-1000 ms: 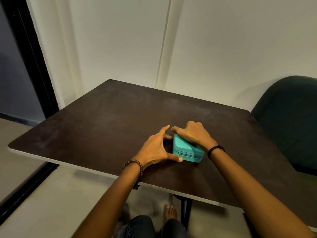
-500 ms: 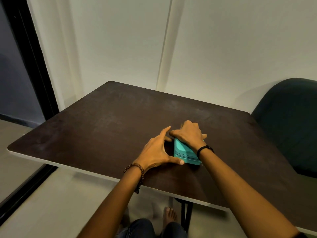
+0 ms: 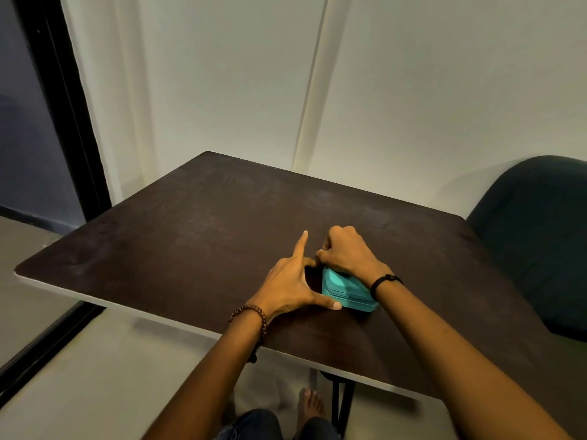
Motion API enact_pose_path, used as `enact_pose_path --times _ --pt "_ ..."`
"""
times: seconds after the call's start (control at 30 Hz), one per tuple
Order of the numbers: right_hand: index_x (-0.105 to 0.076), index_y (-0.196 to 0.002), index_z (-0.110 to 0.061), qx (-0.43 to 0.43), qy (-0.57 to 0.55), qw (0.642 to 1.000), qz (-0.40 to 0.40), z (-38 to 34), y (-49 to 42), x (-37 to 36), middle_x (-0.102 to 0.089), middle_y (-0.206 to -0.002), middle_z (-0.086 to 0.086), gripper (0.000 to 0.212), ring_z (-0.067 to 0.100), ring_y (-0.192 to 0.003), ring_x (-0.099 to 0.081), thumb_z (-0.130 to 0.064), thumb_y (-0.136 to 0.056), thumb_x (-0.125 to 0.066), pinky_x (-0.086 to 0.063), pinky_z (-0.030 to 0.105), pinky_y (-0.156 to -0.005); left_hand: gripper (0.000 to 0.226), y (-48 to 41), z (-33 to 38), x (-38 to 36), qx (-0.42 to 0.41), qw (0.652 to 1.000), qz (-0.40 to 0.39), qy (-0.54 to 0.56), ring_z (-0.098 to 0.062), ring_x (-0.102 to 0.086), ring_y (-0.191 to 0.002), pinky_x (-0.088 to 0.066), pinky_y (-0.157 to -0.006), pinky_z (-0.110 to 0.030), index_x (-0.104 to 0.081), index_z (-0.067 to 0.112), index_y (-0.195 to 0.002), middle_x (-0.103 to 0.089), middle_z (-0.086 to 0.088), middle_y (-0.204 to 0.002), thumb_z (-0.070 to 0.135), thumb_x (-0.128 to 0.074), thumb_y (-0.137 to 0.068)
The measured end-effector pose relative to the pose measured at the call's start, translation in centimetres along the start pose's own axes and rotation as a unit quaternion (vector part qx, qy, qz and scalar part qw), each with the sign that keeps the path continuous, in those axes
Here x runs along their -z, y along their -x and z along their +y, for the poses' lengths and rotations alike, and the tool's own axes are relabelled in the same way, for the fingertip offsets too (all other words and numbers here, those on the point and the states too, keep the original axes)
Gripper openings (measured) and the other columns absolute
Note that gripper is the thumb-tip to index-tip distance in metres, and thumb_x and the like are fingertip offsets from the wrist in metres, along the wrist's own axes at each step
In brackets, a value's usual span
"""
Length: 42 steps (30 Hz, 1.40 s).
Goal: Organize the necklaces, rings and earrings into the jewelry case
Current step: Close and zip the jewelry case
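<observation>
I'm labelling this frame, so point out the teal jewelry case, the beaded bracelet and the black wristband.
teal jewelry case [image 3: 344, 285], head view, on its lid top.
beaded bracelet [image 3: 252, 309], head view, on beads atop the left wrist.
black wristband [image 3: 382, 280], head view, on the band across the right wrist.

Plain office-type rm — dark table [image 3: 222, 233], padded chair [image 3: 533, 233], bare white wall [image 3: 413, 90].

left hand [image 3: 286, 287] splayed, right hand [image 3: 346, 255] seemingly curled
</observation>
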State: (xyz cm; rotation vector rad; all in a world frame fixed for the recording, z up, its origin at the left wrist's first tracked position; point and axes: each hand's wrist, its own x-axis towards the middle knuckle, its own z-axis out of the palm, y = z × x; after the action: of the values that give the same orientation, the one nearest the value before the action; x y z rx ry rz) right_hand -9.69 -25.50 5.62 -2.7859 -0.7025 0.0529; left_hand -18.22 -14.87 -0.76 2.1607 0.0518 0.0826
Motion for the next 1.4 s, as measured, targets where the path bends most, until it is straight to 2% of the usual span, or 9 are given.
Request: enact_pose_path --times 0.23,0.37,0.5,0.6,0.7,0.8,1.1,1.23,1.4 --pt "-0.038 -0.061 -0.01 0.07 0.099 0.992 -0.03 -0.7 1.0 0.4 -0.045 -0.066 0.006 0.037 0.021 -0.058 -0.043 -0.011 -0.093 -0.058 -0.032 0.027 -0.052 0.159 -0.4 -0.4 -0.1 0.005 1.0 0.001 0.006 -0.019 -0.039 -0.143 -0.028 -0.12 -0.048 0.032 0.026 -0.149 -0.057 0.008 -0.142 0.055 -0.092 -0.055" --pt "-0.058 -0.093 -0.008 0.108 0.146 0.983 -0.009 -0.7 2.3 0.0 -0.05 -0.103 0.007 0.011 0.027 -0.103 -0.048 -0.018 -0.097 -0.056 -0.04 0.038 -0.087 0.16 -0.4 -0.3 0.0 -0.001 1.0 -0.003 0.011 -0.022 -0.043 -0.14 -0.031 -0.118 -0.05 0.036 0.028 -0.148 -0.057 0.006 -0.142 0.053 -0.092 -0.056" --pt "-0.059 -0.118 -0.011 0.119 0.187 0.975 0.011 -0.7 3.8 -0.4 -0.044 -0.134 0.008 0.027 0.028 -0.124 -0.038 -0.026 -0.096 -0.057 -0.033 0.042 -0.103 0.155 -0.2 -0.4 0.1 -0.016 1.0 -0.005 0.008 -0.02 -0.053 -0.13 -0.038 -0.113 -0.046 0.034 0.03 -0.148 -0.059 0.001 -0.14 0.045 -0.092 -0.061" --pt "-0.058 -0.118 -0.014 0.139 0.193 0.971 0.036 -0.6 5.2 -0.7 -0.042 -0.133 0.009 0.029 0.027 -0.12 -0.038 -0.031 -0.095 -0.059 -0.034 0.04 -0.098 0.141 -0.5 -1.0 -0.1 -0.039 0.999 0.015 -0.003 -0.018 -0.06 -0.116 -0.047 -0.103 -0.049 0.023 0.046 -0.15 -0.064 0.002 -0.125 0.041 -0.089 -0.065" --pt "-0.055 -0.126 -0.015 0.163 0.172 0.971 0.04 -0.1 6.5 -1.2 -0.041 -0.135 0.008 0.034 0.024 -0.118 -0.039 -0.031 -0.096 -0.059 -0.036 0.036 -0.095 0.108 -0.5 -1.1 -0.1 -0.054 0.997 0.028 -0.047 -0.023 -0.055 -0.117 -0.049 -0.101 -0.047 -0.008 0.062 -0.146 -0.057 -0.001 -0.124 0.035 -0.081 -0.072" --pt "-0.053 -0.129 -0.016 0.184 0.162 0.969 0.012 0.5 7.5 -1.0 -0.041 -0.136 0.007 0.034 0.022 -0.12 -0.041 -0.025 -0.097 -0.06 -0.039 0.036 -0.1 0.086 -0.5 -1.1 0.0 -0.06 0.995 0.026 -0.074 -0.022 -0.048 -0.124 -0.043 -0.107 -0.047 -0.028 0.054 -0.146 -0.052 0.0 -0.133 0.037 -0.078 -0.077" --pt "-0.048 -0.138 -0.021 0.239 0.225 0.944 -0.026 2.4 10.4 0.8 -0.045 -0.144 0.002 0.042 0.022 -0.13 -0.049 -0.024 -0.099 -0.061 -0.048 0.043 -0.105 0.092 -0.5 -1.2 -0.3 -0.088 0.993 0.02 -0.074 -0.009 -0.045 -0.116 -0.045 -0.102 -0.039 -0.028 0.055 -0.149 -0.053 0.007 -0.138 0.047 -0.082 -0.074" --pt "-0.05 -0.133 -0.018 0.224 0.207 0.952 -0.033 2.2 10.8 0.0 -0.058 -0.138 0.007 0.035 0.024 -0.123 -0.059 -0.02 -0.099 -0.06 -0.048 0.042 -0.105 0.091 -0.5 -1.3 -0.3 -0.091 0.992 0.026 -0.083 -0.011 -0.047 -0.12 -0.045 -0.104 -0.044 -0.029 0.053 -0.15 -0.056 0.008 -0.138 0.045 -0.081 -0.076" --pt "-0.065 -0.107 -0.014 0.167 0.029 0.985 0.006 3.2 11.3 -1.0 -0.07 -0.105 0.008 0.014 0.016 -0.088 -0.064 -0.018 -0.097 -0.056 -0.058 0.035 -0.083 0.085 -0.5 -1.3 -0.3 -0.104 0.987 0.008 -0.12 -0.009 -0.045 -0.118 -0.04 -0.107 -0.045 -0.027 0.051 -0.151 -0.053 0.008 -0.132 0.05 -0.076 -0.081"
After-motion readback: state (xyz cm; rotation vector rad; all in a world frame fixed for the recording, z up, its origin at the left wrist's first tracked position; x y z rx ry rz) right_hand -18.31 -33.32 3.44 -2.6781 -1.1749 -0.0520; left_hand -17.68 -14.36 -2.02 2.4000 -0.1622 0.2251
